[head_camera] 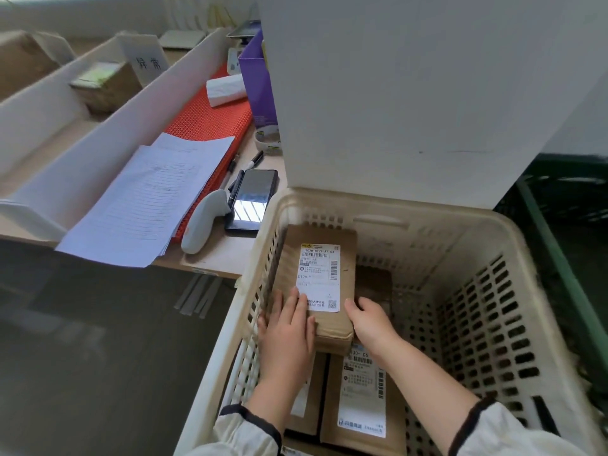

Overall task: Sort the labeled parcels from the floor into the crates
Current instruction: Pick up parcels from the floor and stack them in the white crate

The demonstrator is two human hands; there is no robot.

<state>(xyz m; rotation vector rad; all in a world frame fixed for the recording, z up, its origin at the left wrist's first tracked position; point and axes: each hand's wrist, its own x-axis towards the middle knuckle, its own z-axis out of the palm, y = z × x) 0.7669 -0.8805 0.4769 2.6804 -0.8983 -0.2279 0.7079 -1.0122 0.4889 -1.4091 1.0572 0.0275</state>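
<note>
A brown cardboard parcel (320, 258) with a white shipping label lies inside the beige slotted crate (487, 307), against its left wall. My left hand (289, 327) lies flat on the parcel's near left corner, fingers straight. My right hand (370, 324) grips the parcel's near right edge, thumb on top. Two more labeled parcels (362, 406) lie lower in the crate, under my forearms. Another brown box (375, 284) shows behind my right hand.
A desk on the left carries papers (148, 199), an orange mesh mat (210, 123), a grey barcode scanner (202, 222), a black phone (251, 199) and a purple box (258, 87). A large white panel (411, 93) rises behind the crate. A green crate (566, 199) stands at the right.
</note>
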